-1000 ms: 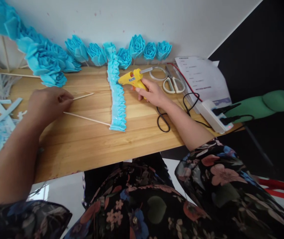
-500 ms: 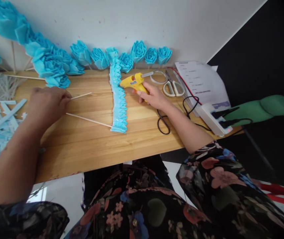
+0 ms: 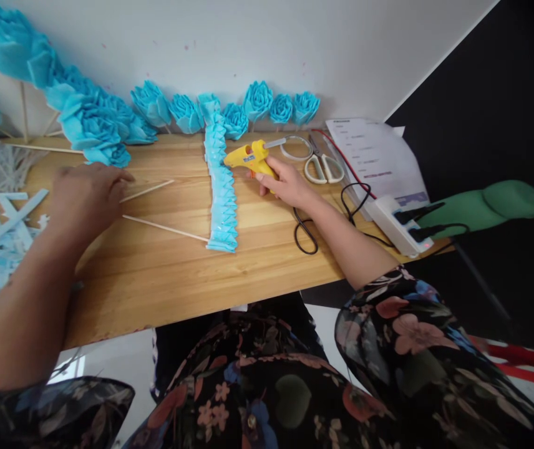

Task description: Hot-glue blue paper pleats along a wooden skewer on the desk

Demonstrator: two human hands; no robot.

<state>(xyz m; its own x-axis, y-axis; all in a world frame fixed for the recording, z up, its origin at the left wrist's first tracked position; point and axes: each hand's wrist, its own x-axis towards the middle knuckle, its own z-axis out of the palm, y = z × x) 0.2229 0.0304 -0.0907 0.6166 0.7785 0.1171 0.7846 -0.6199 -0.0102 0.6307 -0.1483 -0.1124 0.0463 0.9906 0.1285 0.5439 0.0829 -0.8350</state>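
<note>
The right hand (image 3: 288, 183) is gripping the glue gun (image 3: 254, 159), whose nozzle is pointing at the strip (image 3: 223, 199) lying between the hands. The left hand (image 3: 83, 194) is curling over one stick (image 3: 150, 189), whether gripping it I cannot tell, while another stick (image 3: 166, 228) is stretching from beside that hand to the strip.

The left hand (image 3: 87, 196) partly hides a stick (image 3: 151, 189) — the printed paper (image 3: 373, 159) is too blurred to read.
</note>
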